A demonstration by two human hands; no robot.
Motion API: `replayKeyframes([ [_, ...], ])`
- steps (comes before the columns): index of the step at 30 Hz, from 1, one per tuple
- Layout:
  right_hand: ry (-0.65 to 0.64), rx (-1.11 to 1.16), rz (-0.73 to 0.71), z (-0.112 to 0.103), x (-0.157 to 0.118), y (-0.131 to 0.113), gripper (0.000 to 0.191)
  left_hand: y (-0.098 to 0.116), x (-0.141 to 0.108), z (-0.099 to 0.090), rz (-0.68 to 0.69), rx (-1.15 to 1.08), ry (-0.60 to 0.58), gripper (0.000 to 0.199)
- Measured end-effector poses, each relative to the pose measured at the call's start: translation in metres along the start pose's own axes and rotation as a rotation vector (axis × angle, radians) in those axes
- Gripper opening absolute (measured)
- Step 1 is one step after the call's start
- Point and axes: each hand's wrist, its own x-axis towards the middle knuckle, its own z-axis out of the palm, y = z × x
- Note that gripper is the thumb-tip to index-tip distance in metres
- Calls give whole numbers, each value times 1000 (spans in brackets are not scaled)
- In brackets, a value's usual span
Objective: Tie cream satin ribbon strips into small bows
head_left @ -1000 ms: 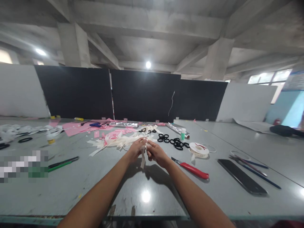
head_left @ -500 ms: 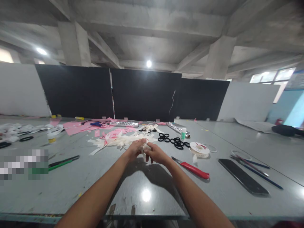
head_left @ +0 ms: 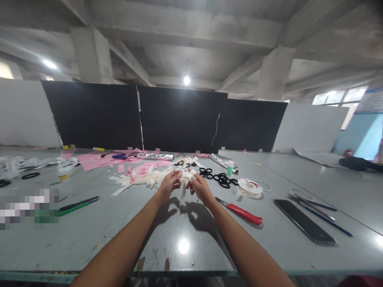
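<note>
My left hand (head_left: 170,185) and my right hand (head_left: 198,186) are raised above the middle of the table, a little apart. Between them they pinch a cream ribbon (head_left: 186,174), with a loose end hanging down below the fingers. How the ribbon is looped or tied is too small to make out. Behind my left hand lies a heap of cream ribbon strips (head_left: 146,178). Several black hair ties (head_left: 223,179) lie to the right of my right hand, along with a spool of ribbon (head_left: 250,186). A red-handled utility knife (head_left: 243,213) rests nearer to me.
On the right lie a black phone (head_left: 303,221) and tweezers (head_left: 324,219). A green-capped bottle (head_left: 230,168) stands behind the hair ties. Pink fabric pieces (head_left: 95,160) and foil-wrapped bars (head_left: 158,156) lie along the back. A green-and-black tool (head_left: 79,206) is at left.
My hands have drawn apart from each other, and the cream ribbon now stretches between them. The view has shifted very slightly; the things on the table have not moved.
</note>
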Motion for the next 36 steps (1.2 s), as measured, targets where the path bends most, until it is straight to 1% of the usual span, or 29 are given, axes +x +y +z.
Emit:
replayKeyframes([
  [3,26,73,38,0,0,2,54,-1,-1,0,44,11,-72,35],
  [5,52,130,50,0,1,3,57,-2,-2,0,72,52,-124,37],
  [6,62,165,61,0,1,4,58,-2,-3,1,74,87,-132,38],
  [9,68,279,96,-1,1,3,56,-2,-4,2,27,200,-94,35],
  [11,55,346,112,-2,1,1,57,-3,-4,3,-7,227,-81,34],
  [13,31,389,129,-2,-1,-2,58,-4,-2,4,-4,222,-95,34],
  [14,16,405,141,-2,-2,-3,59,-5,-1,4,21,222,-95,33],
  [17,-37,464,168,-1,-5,-8,58,-5,0,4,179,265,-45,26],
  [20,-76,518,201,-1,-8,-12,57,0,-6,4,413,438,65,14],
  [22,-77,515,225,0,-10,-14,58,6,-13,5,553,572,103,6],
  [24,-78,484,223,0,-10,-14,61,10,-18,6,630,644,109,6],
  [25,-84,462,210,1,-10,-13,63,11,-19,7,643,652,126,6],
  [27,-86,401,161,2,-9,-11,67,10,-17,9,618,615,201,6],
  [29,-68,291,88,3,-7,-9,66,6,-11,9,504,493,253,17],
  [30,-48,219,51,4,-6,-8,65,4,-8,9,419,415,244,21],
  [32,-9,82,-8,4,-5,-6,61,0,-2,7,254,254,165,26],
  [33,8,34,-24,3,-4,-5,59,-1,0,6,200,180,117,28],
  [34,23,3,-31,3,-4,-5,58,-2,1,5,173,115,74,29],
  [36,33,-34,-29,2,-3,-4,57,-1,0,3,167,7,23,32],
])
